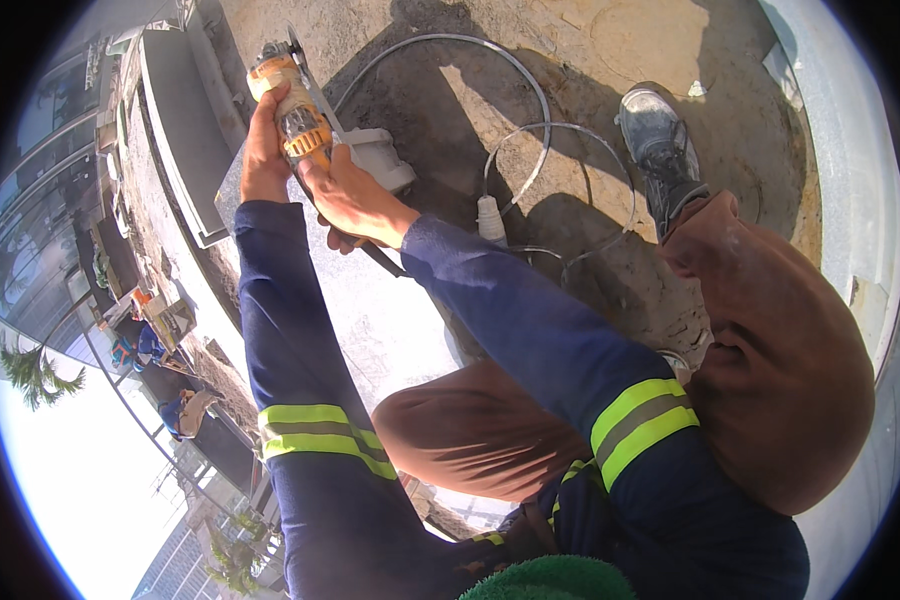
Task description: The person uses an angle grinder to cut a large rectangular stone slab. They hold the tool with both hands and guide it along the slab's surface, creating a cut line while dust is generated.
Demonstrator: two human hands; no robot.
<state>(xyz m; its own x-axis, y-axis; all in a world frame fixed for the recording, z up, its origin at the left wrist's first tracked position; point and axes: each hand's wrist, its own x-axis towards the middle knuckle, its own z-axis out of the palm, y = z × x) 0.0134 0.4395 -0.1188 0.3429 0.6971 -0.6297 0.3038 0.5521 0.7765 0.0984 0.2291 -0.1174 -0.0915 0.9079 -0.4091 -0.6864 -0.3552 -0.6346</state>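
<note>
An orange and black angle grinder (306, 138) is held out ahead of me at the upper left. My left hand (264, 150) wraps its front part, close to the thin disc (296, 48), seen nearly edge-on. Around the rear of the body my right hand (360, 198) is closed, and a dark cord (385, 262) runs out below it. A pale grey object (378, 158) lies right beside the tool; its kind is unclear. Whether the disc is spinning or touching anything cannot be made out.
A white cable (515, 58) loops over the dusty ground to a white connector (490, 220). My shoe (658, 135) stands at the right, near a pale curved edge (860, 180). A bright flat slab (385, 320) lies beneath my arms. Several people (185, 410) are far off left.
</note>
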